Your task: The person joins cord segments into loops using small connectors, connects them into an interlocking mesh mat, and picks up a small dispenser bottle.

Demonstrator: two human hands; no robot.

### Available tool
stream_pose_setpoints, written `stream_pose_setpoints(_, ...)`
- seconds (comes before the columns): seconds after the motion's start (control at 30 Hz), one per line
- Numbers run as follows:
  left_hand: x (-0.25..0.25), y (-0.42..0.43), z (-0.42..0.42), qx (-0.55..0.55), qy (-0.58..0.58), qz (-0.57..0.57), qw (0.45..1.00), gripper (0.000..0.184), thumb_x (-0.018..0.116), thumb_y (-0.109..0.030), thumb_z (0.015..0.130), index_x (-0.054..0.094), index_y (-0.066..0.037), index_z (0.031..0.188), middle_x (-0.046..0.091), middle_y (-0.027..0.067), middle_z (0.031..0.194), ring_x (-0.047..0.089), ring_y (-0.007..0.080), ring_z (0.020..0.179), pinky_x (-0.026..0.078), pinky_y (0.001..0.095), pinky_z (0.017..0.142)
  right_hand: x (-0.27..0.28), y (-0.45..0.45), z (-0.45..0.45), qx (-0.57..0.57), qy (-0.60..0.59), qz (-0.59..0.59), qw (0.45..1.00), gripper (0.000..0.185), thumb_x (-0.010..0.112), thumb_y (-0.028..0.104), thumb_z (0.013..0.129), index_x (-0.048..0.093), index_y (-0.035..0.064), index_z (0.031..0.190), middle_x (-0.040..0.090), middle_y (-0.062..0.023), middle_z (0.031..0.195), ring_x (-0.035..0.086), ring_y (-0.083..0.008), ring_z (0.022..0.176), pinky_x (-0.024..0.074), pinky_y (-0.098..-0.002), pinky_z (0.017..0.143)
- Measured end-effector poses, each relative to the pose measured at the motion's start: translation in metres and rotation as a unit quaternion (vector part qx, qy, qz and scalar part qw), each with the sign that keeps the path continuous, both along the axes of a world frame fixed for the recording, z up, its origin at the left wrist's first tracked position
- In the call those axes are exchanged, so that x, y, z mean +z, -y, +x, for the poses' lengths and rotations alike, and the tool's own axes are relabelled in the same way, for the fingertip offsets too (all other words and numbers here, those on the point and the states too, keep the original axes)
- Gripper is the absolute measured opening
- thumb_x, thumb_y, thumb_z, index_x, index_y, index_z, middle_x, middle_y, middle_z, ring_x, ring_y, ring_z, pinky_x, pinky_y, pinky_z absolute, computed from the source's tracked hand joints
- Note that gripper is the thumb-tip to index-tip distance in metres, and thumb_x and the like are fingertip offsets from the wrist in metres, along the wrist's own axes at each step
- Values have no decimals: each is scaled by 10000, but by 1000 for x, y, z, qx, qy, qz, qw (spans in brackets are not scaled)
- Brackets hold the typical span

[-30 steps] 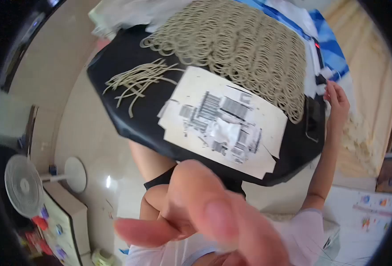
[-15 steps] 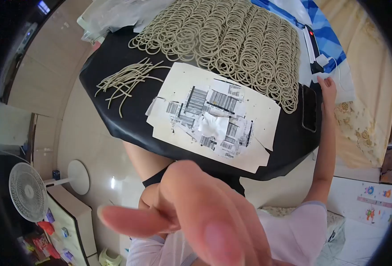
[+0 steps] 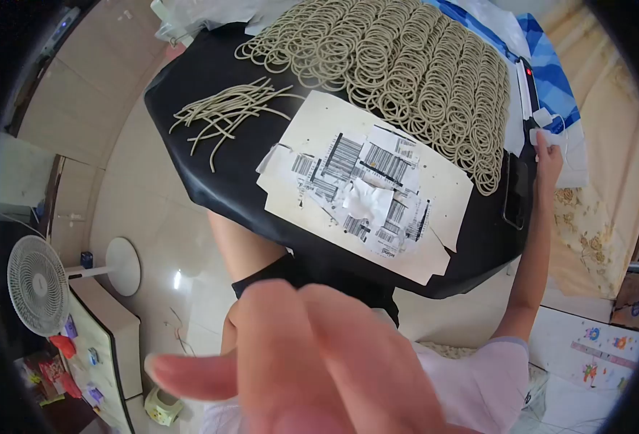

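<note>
My left hand (image 3: 319, 354) is large and blurred close to the camera. Its thumb sticks out to the left, apart from the bent fingers, whose tips run toward the bottom edge; nothing shows in it. Off at the table's right edge, my right hand (image 3: 548, 165) has its fingers closed on a small white piece (image 3: 555, 139), whose kind I cannot make out. Just beyond it are a white plug (image 3: 543, 117) and a power strip (image 3: 527, 87). A dark phone (image 3: 516, 189) lies beside my right wrist.
Rows of beige rings (image 3: 406, 65) cover the table's far side. Loose beige cord pieces (image 3: 225, 112) lie left on the black cover (image 3: 211, 192). A cardboard sheet (image 3: 435, 184) with barcode labels and a crumpled white paper (image 3: 368, 201) lies centrally. A fan (image 3: 39, 286) stands left.
My left hand has come closer to the camera, its fingers more bent. My right hand now shows a white piece at its fingertips. The view has shifted, moving the table slightly rightward.
</note>
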State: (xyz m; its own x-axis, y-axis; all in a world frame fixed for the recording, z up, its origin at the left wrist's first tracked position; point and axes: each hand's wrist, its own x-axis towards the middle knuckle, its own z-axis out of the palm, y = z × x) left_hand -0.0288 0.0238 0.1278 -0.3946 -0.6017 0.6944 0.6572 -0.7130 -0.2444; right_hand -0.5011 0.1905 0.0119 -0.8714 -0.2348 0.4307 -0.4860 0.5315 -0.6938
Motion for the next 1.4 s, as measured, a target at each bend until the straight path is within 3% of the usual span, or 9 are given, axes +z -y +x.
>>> stream_pose_setpoints(0.1, 3, -17, 9, 62, 22, 91, 994, 293, 463, -325, 1017, 574, -135, 1211, 634, 256, 1007, 593, 393, 1043, 559, 427, 861, 37, 46, 95, 221, 102, -207, 948, 311, 630, 215, 943, 579, -41, 1112, 678, -108, 958, 618, -160, 741, 478, -276, 631)
stream_pose_setpoints(0.2, -8, 21, 27, -113, 12, -57, 992, 290, 570, -346, 958, 582, -176, 1193, 616, 267, 1117, 581, 392, 1112, 488, 514, 959, 52, 68, 150, 302, 182, -157, 923, 361, 589, 126, 951, 475, -24, 1259, 667, -133, 1051, 644, -161, 793, 503, -274, 626)
stream_pose_setpoints(0.27, -22, 48, 27, -124, 21, -186, 974, 349, 515, -411, 963, 540, -185, 1228, 640, 227, 1062, 618, 350, 997, 486, 485, 857, 57, 80, 182, 349, 205, -93, 910, 384, 591, 98, 942, 442, -17, 1276, 672, -132, 1034, 641, -147, 798, 490, -252, 619)
stream_pose_setpoints(0.43, -68, 84, 22, 223, 162, -268, 923, 635, 211, -583, 1013, 429, -90, 1348, 666, 113, 738, 656, 211, 666, 477, 267, 510, 50, 88, 231, 451, 270, 33, 850, 324, 644, 56, 896, 476, 17, 1170, 676, -81, 972, 615, -95, 801, 460, -227, 636)
stream_pose_setpoints(0.5, -92, 100, 28, 350, 330, -214, 850, 755, 173, -638, 986, 486, -27, 1300, 628, 120, 699, 588, 206, 650, 487, 311, 575, 49, 88, 243, 466, 258, 94, 841, 315, 677, 72, 880, 510, 26, 1143, 670, -59, 962, 607, -86, 805, 460, -232, 666)
stream_pose_setpoints(0.57, -104, 114, 34, 451, 534, -196, 688, 704, 191, -559, 1026, 507, 25, 1259, 667, 151, 790, 621, 218, 737, 478, 330, 726, 50, 89, 254, 477, 220, 123, 842, 274, 723, 117, 848, 588, 25, 1068, 663, -49, 925, 607, -84, 818, 470, -240, 725)
stream_pose_setpoints(0.63, -115, 124, 33, 473, 602, -204, 610, 580, 283, -448, 1055, 566, 39, 1190, 686, 120, 842, 628, 175, 797, 460, 291, 763, 58, 90, 262, 489, 177, 177, 836, 256, 728, 129, 840, 613, 21, 1042, 665, -63, 915, 614, -89, 825, 475, -242, 738)
stream_pose_setpoints(0.73, -136, 134, 30, 485, 624, -211, 575, 446, 365, -326, 1061, 605, 37, 1158, 689, 87, 845, 614, 131, 790, 455, 260, 752, 61, 91, 269, 484, 151, 191, 840, 250, 752, 139, 804, 648, 16, 995, 671, -79, 840, 632, -113, 735, 494, -252, 660)
stream_pose_setpoints(1.4, -139, 130, 32, 446, 662, -197, 570, 249, 516, -185, 1017, 646, 3, 1117, 677, 39, 827, 598, 73, 768, 444, 212, 702, 68, 104, 282, 503, 109, 185, 837, 270, 775, 105, 740, 687, -3, 972, 695, -116, 898, 671, -191, 765, 516, -295, 687)
